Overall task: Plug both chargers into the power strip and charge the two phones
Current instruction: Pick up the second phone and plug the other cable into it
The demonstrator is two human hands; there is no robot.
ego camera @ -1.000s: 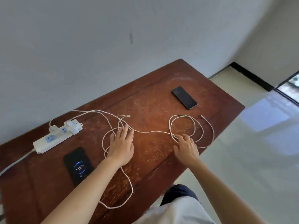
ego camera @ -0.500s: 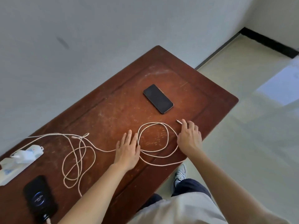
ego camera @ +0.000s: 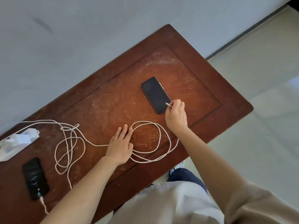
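At centre right, my right hand (ego camera: 176, 116) pinches the cable plug (ego camera: 168, 104) over the dark phone (ego camera: 155, 94); my left hand (ego camera: 120, 146) lies open, flat on the table (ego camera: 202, 75).

Wooden table (ego camera: 202, 65) carries two phones (ego camera: 156, 94), power strip (ego camera: 14, 144), cables (ego camera: 68, 146).

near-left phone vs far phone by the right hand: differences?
The near-left phone has a cable in its bottom port; the far phone has none: the right hand holds the connector tip over it. Near-left screen shows a small lit icon; far screen is dark. Both lie flat, face up, on the wooden table.
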